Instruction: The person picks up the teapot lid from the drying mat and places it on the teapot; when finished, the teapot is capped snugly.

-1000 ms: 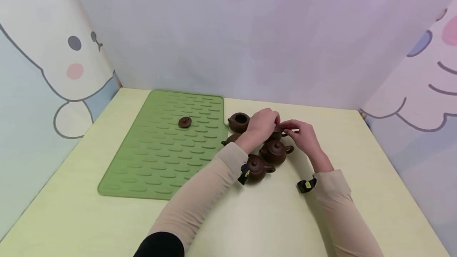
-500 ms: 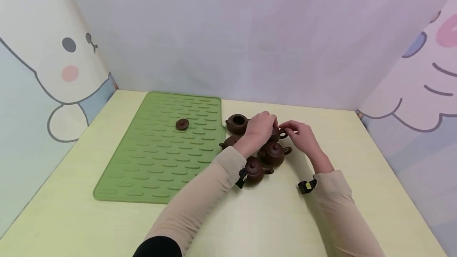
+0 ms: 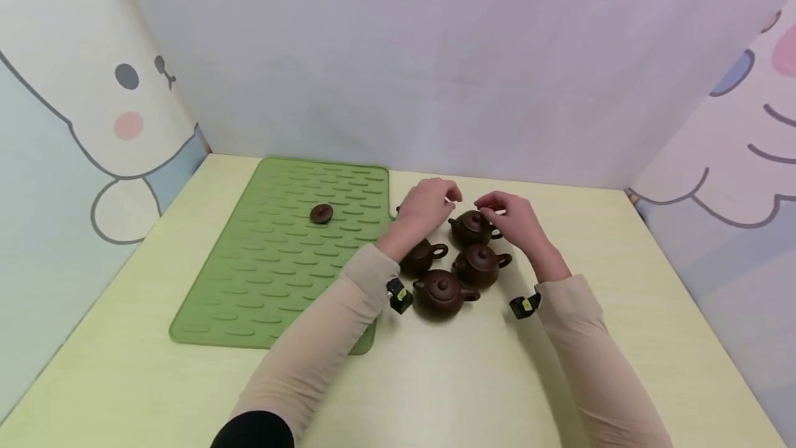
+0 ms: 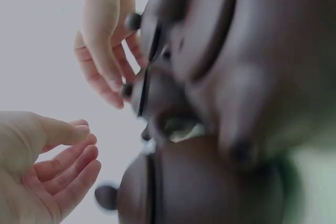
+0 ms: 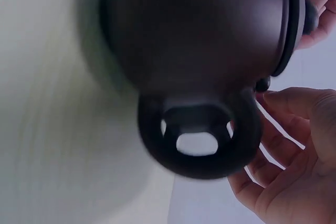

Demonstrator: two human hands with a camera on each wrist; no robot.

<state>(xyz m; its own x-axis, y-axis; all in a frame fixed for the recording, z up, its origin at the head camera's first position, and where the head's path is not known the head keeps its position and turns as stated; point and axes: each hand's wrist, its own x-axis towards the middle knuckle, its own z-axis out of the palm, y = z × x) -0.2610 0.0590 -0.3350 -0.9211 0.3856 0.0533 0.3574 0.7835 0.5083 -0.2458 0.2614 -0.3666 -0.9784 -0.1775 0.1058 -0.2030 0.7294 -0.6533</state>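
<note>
My left hand (image 3: 429, 204) hangs loosely curled above the back of a group of dark brown teapots, holding nothing. It mostly hides the lidless back left teapot. In the left wrist view, its fingers (image 4: 68, 182) are apart from the nearest lid. My right hand (image 3: 513, 221) is at the back right teapot (image 3: 470, 229), fingertips right at the knob of its lid, thumb and fingers loosely bent. This teapot wears its lid. Close in front sit another lidded teapot (image 3: 480, 266) and a front one (image 3: 440, 294). The left teapot (image 3: 419, 259) is partly covered by my left wrist.
A green ridged mat (image 3: 273, 254) lies left of the teapots, bearing one loose brown lid (image 3: 321, 213). A pale wall (image 3: 423, 68) rises behind the table (image 3: 460, 379), with printed side panels at left and right.
My left hand has drawn back leftward from the back right teapot, uncovering it and its lid. My right hand has moved from this teapot's handle up to the lid's knob.
</note>
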